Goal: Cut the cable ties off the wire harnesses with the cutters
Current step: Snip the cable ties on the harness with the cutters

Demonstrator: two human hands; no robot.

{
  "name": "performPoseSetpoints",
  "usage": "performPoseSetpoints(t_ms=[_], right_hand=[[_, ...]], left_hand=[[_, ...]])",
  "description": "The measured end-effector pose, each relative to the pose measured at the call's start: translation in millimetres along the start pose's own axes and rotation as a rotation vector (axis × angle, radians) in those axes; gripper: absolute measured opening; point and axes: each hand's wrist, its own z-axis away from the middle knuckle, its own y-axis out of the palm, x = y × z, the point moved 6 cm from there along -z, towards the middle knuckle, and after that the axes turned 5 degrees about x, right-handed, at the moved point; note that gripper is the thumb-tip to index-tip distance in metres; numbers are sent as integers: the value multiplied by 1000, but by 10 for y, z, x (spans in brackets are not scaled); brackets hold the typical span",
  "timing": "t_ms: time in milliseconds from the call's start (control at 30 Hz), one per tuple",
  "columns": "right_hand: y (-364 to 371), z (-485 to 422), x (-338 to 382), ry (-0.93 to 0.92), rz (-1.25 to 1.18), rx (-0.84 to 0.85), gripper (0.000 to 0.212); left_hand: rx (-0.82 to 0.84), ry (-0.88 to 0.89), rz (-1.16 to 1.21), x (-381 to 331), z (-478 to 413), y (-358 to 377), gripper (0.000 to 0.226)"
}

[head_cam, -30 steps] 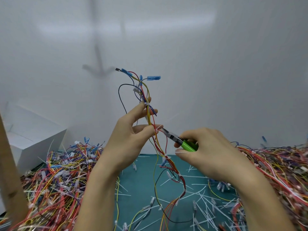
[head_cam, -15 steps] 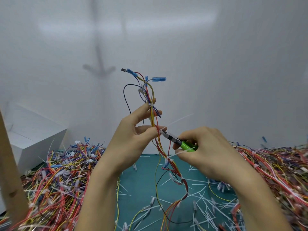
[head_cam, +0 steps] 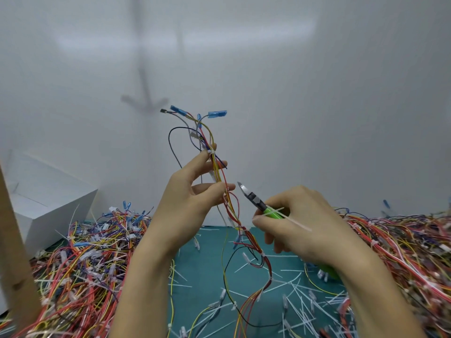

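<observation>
My left hand (head_cam: 188,203) holds a wire harness (head_cam: 219,176) upright, pinching its red, yellow and blue wires between thumb and fingers. A white cable tie (head_cam: 211,151) still binds the wires at my fingertips, and others sit lower on the hanging part (head_cam: 262,254). My right hand (head_cam: 300,223) grips the green-handled cutters (head_cam: 258,203); their jaws point up-left, a short gap away from the wires. A loose cut cable tie (head_cam: 292,220) lies across my right fingers.
Heaps of coloured wire harnesses (head_cam: 80,259) lie left and right (head_cam: 402,252) on the teal mat (head_cam: 205,264), which is strewn with cut white ties. A white box (head_cam: 44,206) stands at the left, a wooden post (head_cam: 14,252) nearer me. A white wall rises behind.
The cutters' jaws were against the wires beside my left thumb; they have pulled back to the right. A cut tie has come free and now rests on my right fingers.
</observation>
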Motion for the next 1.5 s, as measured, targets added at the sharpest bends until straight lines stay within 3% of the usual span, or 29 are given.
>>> performPoseSetpoints(t_ms=[167, 500, 600, 800, 933, 1067, 1500], right_hand=[[63, -27, -77, 103, 116, 56, 23], [-32, -47, -131, 197, 545, -268, 17], [-49, -31, -158, 253, 644, -293, 22], [-9, -52, -215, 292, 573, -212, 29], [-87, -64, -153, 160, 318, -292, 21], [-125, -33, -79, 0, 66, -200, 19], [41, -37, -27, -109, 280, 2, 10]], left_hand=[[-119, -51, -6, 53, -12, -106, 59], [-328, -91, 69, 91, 32, -275, 46], [-375, -127, 111, 107, 48, -318, 67], [-375, -157, 144, 126, 66, -337, 74], [-364, -175, 156, 124, 64, -299, 74], [-377, -182, 181, 131, 56, -284, 74], [-385, -182, 302, 151, 46, -304, 75]])
